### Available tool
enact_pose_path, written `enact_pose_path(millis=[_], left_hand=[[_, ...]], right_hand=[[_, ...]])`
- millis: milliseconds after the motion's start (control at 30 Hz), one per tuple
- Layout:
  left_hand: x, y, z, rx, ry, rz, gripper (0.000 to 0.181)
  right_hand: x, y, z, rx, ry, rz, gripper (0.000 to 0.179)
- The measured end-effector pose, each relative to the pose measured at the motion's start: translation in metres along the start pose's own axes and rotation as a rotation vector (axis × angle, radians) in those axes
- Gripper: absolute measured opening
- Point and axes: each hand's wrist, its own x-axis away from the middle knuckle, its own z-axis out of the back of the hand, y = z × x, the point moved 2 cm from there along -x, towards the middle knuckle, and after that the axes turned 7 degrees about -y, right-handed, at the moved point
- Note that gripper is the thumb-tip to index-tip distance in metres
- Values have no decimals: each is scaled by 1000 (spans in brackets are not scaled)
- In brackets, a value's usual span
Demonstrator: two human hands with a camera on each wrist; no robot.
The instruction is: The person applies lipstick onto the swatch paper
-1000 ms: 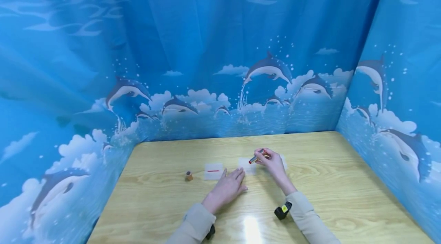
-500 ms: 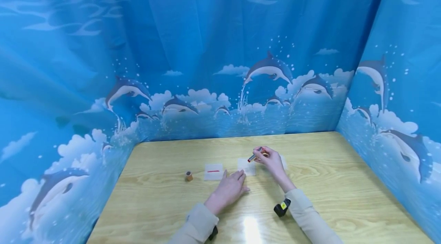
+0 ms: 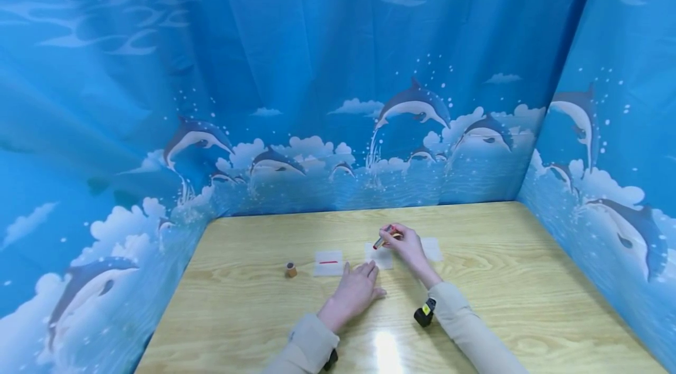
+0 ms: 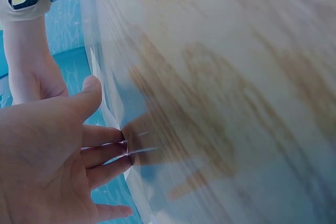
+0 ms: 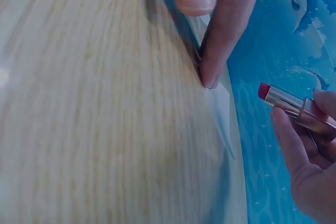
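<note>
My right hand [image 3: 406, 246] pinches an uncapped lipstick [image 5: 286, 102] by its metallic body, its red tip exposed and tilted down over the middle white paper square [image 3: 385, 261]. The right wrist view shows that tip apart from the paper. With straight fingers, my left hand [image 3: 352, 293] rests its fingertips on the near edge of the same square. Left of it lies another white square [image 3: 328, 272] bearing one short red stroke [image 3: 328, 262]. A third square [image 3: 433, 249] sits to the right, partly behind my right hand.
A small brownish lipstick cap [image 3: 291, 270] stands on the wooden table [image 3: 237, 303], left of the squares. Blue dolphin-print curtains [image 3: 317, 98] enclose the table's back and sides. Both forearms in beige sleeves reach in from the near edge.
My right hand has moved left with the lipstick, carrying its tip towards the left side of the middle square. More of the right square now shows. My left hand has shifted slightly right.
</note>
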Motion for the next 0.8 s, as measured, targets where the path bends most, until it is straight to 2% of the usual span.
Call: enact_pose_path(millis=[300,467,800], left_hand=[[-2,0,-2,-16,13,14,67],[-2,0,-3,-4,15,0,67],[0,0,-4,-15,14,-23,70]], right_hand=[[-4,5,-12,193,-45,19,12],[-4,2,-18,298,-51,38,7],[-2,0,-24,392,-80,26,10]])
